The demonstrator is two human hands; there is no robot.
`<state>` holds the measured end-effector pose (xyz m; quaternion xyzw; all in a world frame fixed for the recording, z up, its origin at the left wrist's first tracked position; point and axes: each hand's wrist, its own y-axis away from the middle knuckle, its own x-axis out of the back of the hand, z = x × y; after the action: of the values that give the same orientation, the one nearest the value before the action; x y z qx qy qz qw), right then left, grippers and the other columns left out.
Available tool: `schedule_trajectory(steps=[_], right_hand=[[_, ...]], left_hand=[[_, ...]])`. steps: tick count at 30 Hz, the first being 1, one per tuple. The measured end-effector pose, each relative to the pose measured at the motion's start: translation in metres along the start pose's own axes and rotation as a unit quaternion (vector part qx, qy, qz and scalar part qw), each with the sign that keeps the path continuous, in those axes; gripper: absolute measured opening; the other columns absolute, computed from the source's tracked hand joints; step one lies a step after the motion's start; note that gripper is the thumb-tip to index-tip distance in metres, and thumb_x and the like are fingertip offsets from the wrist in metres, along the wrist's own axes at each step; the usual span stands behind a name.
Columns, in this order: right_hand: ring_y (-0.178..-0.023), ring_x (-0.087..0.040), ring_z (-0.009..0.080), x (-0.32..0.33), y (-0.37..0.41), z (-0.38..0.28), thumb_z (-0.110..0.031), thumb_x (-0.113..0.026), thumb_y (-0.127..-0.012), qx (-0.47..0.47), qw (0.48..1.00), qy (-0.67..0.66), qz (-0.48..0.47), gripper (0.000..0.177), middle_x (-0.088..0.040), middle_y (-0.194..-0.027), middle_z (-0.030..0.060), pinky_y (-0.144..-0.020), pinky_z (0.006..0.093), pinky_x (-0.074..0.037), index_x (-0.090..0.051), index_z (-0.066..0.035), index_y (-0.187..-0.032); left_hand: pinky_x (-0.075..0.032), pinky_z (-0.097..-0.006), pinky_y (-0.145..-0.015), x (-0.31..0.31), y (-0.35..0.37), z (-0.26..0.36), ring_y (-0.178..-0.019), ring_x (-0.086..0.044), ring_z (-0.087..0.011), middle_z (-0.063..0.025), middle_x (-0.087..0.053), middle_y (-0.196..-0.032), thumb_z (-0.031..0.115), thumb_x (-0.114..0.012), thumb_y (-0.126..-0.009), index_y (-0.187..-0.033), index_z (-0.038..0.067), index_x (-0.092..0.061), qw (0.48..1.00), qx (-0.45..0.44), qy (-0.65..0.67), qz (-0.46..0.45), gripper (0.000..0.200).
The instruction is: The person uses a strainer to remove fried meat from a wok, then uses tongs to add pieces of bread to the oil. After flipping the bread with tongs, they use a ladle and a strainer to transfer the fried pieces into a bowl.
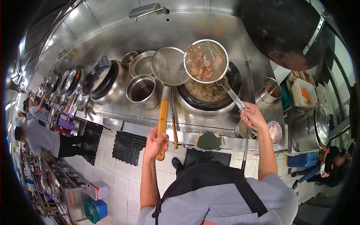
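- While both arms are raised over the stove, the right hand (253,115) is closed round the thin metal handle of a sieve (222,48), well out from its basket.
- The sieve is held above the wok (228,99), off the liquid, and carries a heap of meat (200,63).
- The left hand (157,142) is wrapped tight round the wooden handle of a skimmer (168,67). Its mesh is empty, just left of the sieve, and the two rims overlap in view. Touching or apart: cannot tell.
- The wok holds a brownish liquid. Oil or stock: cannot tell.
- Nearby: a steel pot (142,91) left of the wok, a tin (270,90) to its right, and a bowl (275,132) of pale stuff under the right wrist.
- Risk 1: with the grip so far from the load, a small roll of the wrist could tip the sieve and drop meat into the wok, splashing the forearms.
- Risk 2: drips falling outside the wok rim could wet the stove top and the floor tiles below.
- Risk 3: the two rims could knock together and jolt pieces loose.
- Risk 4: the right forearm hangs just above the bowl, so a dropped elbow could catch it.
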<state>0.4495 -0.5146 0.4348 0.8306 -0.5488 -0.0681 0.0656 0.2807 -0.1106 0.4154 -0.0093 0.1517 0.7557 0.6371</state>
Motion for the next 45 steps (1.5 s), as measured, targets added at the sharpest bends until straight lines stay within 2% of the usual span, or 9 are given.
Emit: schedule_trajectory(steps=[5,9,13,22,28,33,39,42,45], right_hand=[[-0.053,-0.062,0.0241,-0.017,-0.031,0.012,-0.002,-0.051,-0.090,0.129,0.935,0.290,0.161,0.038,-0.065,-0.075,0.0157,-0.054,0.0356,-0.050,-0.057,0.001,-0.127],[-0.094,-0.060,0.0462,-0.024,-0.018,0.007,0.000,-0.050,-0.087,0.187,0.884,0.341,0.259,0.039,-0.062,-0.103,0.0298,-0.081,0.0472,-0.050,-0.059,-0.002,-0.125],[-0.084,-0.064,0.0444,-0.013,-0.014,0.012,0.000,-0.051,-0.088,0.163,0.877,0.386,0.235,0.040,-0.063,-0.095,0.0294,-0.075,0.0451,-0.051,-0.058,-0.003,-0.127],[-0.052,-0.051,0.0095,0.032,0.006,0.016,-0.002,-0.047,-0.093,0.067,0.956,0.140,0.251,0.043,-0.058,-0.066,0.0032,-0.049,0.0273,-0.042,-0.051,0.002,-0.135],[-0.047,-0.050,0.0106,0.075,-0.042,0.028,-0.002,-0.047,-0.092,0.036,0.944,0.246,0.218,0.040,-0.058,-0.063,0.0043,-0.044,0.0283,-0.039,-0.055,0.000,-0.131],[-0.084,-0.068,0.0380,0.070,-0.076,0.048,-0.005,-0.056,-0.084,0.050,0.895,0.343,0.280,0.038,-0.067,-0.088,0.0255,-0.075,0.0437,-0.052,-0.061,0.001,-0.121],[-0.098,-0.063,0.0429,0.072,-0.059,0.035,-0.005,-0.053,-0.084,0.100,0.858,0.407,0.297,0.038,-0.064,-0.102,0.0303,-0.087,0.0460,-0.049,-0.060,0.000,-0.122],[-0.100,-0.061,0.0445,0.077,-0.057,0.029,-0.004,-0.053,-0.085,0.137,0.799,0.515,0.280,0.040,-0.064,-0.100,0.0308,-0.088,0.0474,-0.048,-0.058,0.003,-0.123],[-0.077,-0.066,0.0375,0.075,-0.045,0.009,-0.002,-0.053,-0.083,-0.008,0.856,0.496,0.148,0.033,-0.066,-0.086,0.0275,-0.068,0.0445,-0.051,-0.059,0.009,-0.114]], left_hand=[[-0.045,-0.0278,-0.042,-0.030,-0.019,-0.001,-0.048,-0.052,-0.0137,-0.0096,-0.059,-0.077,0.008,-0.055,-0.090,-0.112,-0.003,-0.050,0.994,0.044,0.042,-0.088,0.026],[-0.044,-0.0268,-0.042,-0.049,-0.021,-0.002,-0.048,-0.051,-0.0126,-0.0102,-0.059,-0.078,0.010,-0.054,-0.090,-0.108,-0.002,-0.050,0.985,0.079,0.089,-0.122,0.022],[-0.040,-0.0241,-0.041,-0.056,-0.021,-0.003,-0.048,-0.048,-0.0091,-0.0091,-0.057,-0.081,0.010,-0.054,-0.090,-0.116,-0.003,-0.047,0.964,0.122,0.186,-0.147,0.030],[-0.040,-0.0222,-0.038,0.007,0.008,0.009,-0.048,-0.047,-0.0092,-0.0113,-0.058,-0.083,0.015,-0.058,-0.091,-0.112,-0.002,-0.050,0.971,0.079,0.207,-0.085,0.028],[-0.041,-0.0218,-0.039,0.087,0.011,0.013,-0.048,-0.047,-0.0079,-0.0081,-0.057,-0.080,0.016,-0.055,-0.093,-0.101,0.003,-0.049,0.988,0.016,0.151,-0.009,0.016],[-0.041,-0.0207,-0.041,0.130,0.002,-0.001,-0.051,-0.048,-0.0069,-0.0061,-0.057,-0.081,0.015,-0.054,-0.094,-0.102,0.007,-0.048,0.985,0.012,0.163,0.046,0.014],[-0.042,-0.0239,-0.043,0.164,0.000,-0.044,-0.052,-0.050,-0.0105,-0.0075,-0.059,-0.083,0.022,-0.056,-0.095,-0.101,0.004,-0.051,0.975,0.046,0.211,0.053,0.020],[-0.046,-0.0212,-0.042,0.177,0.000,-0.059,-0.053,-0.052,-0.0095,-0.0083,-0.060,-0.085,0.032,-0.053,-0.098,-0.112,0.005,-0.051,0.959,0.072,0.261,0.081,0.031],[-0.053,-0.0223,-0.049,0.187,0.006,-0.072,-0.058,-0.060,-0.0150,-0.0142,-0.066,-0.092,0.037,-0.050,-0.099,-0.110,0.000,-0.055,0.934,0.045,0.342,0.089,0.040]])
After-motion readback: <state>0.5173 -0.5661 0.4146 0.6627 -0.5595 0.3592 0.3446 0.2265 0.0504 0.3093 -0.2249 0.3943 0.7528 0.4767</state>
